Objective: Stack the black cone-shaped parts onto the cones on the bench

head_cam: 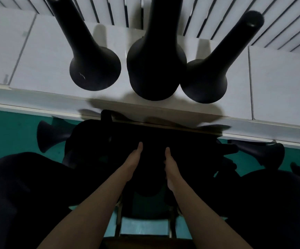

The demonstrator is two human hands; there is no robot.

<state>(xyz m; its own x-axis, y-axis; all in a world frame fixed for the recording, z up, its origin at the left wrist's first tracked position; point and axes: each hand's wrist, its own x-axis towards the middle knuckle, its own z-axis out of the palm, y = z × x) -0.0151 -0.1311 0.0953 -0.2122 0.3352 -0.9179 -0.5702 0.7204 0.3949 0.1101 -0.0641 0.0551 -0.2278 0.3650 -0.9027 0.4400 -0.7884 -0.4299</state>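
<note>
Black cone part (153,169) btwn L hand (134,159), R hand (170,165).

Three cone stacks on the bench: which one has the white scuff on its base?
The left cone: a small pale scuff sits low on its flared base. The middle cone and the right cone show plain black bases.

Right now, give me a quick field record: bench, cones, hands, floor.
bench: white, runs across the view
left cone: upright on bench, narrow gap to the middle one
middle cone: upright, nearest the bench edge
right cone: upright, its base meets the middle one's in this view
left hand: below bench edge, fingers straight
right hand: beside it, apart, fingers straight
between hands: dark shape, too dark to identify
floor: green
loose cones: lying down, left and right
</note>
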